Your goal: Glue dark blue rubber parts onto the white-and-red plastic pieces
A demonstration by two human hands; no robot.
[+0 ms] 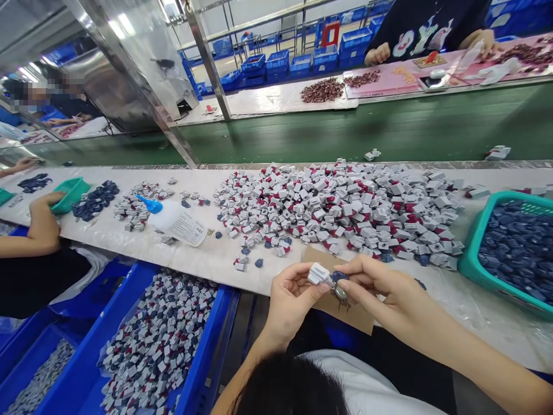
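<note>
My left hand point(292, 297) pinches a small light-grey plastic part point(318, 273) between thumb and fingers. Close against it, my right hand point(380, 285) grips a small dark-blue plastic piece point(339, 276) by its fingertips. The two pieces meet or nearly meet; I cannot tell if they are joined. Below them lies a brown cardboard sheet point(360, 321) at the table edge, with a small shiny object point(340, 293) on it, partly hidden by my fingers. Beyond my hands spreads a large heap of grey and dark-red parts point(337, 207).
A green basket point(470, 248) of dark-blue pieces stands at right. A white glue bottle point(184, 225) with a blue nozzle lies left of the heap. Blue bins point(220, 323) of parts sit below the table. A co-worker's arm point(43, 225) is at far left; a green conveyor point(302, 141) runs behind.
</note>
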